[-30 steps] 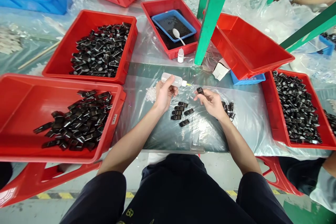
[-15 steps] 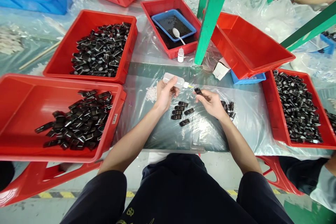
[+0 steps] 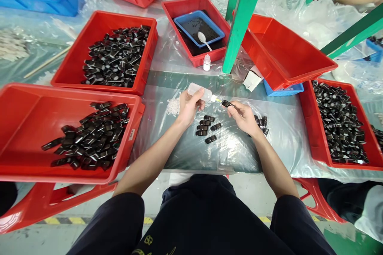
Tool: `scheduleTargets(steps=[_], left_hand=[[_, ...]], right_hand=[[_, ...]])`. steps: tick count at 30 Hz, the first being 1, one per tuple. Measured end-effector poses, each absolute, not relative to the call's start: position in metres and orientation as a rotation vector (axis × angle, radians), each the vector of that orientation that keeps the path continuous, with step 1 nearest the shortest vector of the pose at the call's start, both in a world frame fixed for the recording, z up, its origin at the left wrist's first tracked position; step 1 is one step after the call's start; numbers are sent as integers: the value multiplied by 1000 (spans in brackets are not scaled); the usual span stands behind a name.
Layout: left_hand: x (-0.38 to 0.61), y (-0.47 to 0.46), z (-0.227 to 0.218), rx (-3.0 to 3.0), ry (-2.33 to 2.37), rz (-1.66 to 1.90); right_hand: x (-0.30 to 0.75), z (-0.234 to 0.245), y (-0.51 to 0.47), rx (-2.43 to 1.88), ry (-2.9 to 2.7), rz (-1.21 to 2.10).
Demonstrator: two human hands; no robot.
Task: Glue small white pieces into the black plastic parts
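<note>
Mid-frame: your left hand (image 3: pixel 188 108) clamps a tilted bottle (image 3: pixel 196 89), nozzle (image 3: pixel 218 99) rightward; your right hand (image 3: pixel 243 117) pinches a black piece (image 3: pixel 228 104) right of centre, turned flatter and nearer the nozzle than before.

I'm getting no readable text on my feed; the white sticker (image 3: pixel 131 134) on the red bin (image 3: pixel 36 121) is maybe showing tiny print.

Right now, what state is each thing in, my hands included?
left hand, closed around squeeze bottle
squeeze bottle, tipped sideways, nozzle toward black piece
black piece, held near nozzle
right hand, pinching black piece
small white bottle, upright
white spoon, resting across blue tray's rim
front-left red bin, partly filled
upper-right red bin, tilted
</note>
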State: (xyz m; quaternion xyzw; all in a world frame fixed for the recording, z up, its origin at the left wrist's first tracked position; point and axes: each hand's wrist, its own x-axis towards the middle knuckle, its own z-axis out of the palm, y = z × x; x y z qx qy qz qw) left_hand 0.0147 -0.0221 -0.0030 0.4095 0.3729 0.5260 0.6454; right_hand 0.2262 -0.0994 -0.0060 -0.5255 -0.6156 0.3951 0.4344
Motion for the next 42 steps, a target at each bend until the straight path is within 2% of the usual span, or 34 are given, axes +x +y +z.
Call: scheduleTargets(steps=[42], left_hand=[[13, -24, -3, 989, 853, 1205]], right_hand=[[229, -7, -100, -1291, -1521, 1033]])
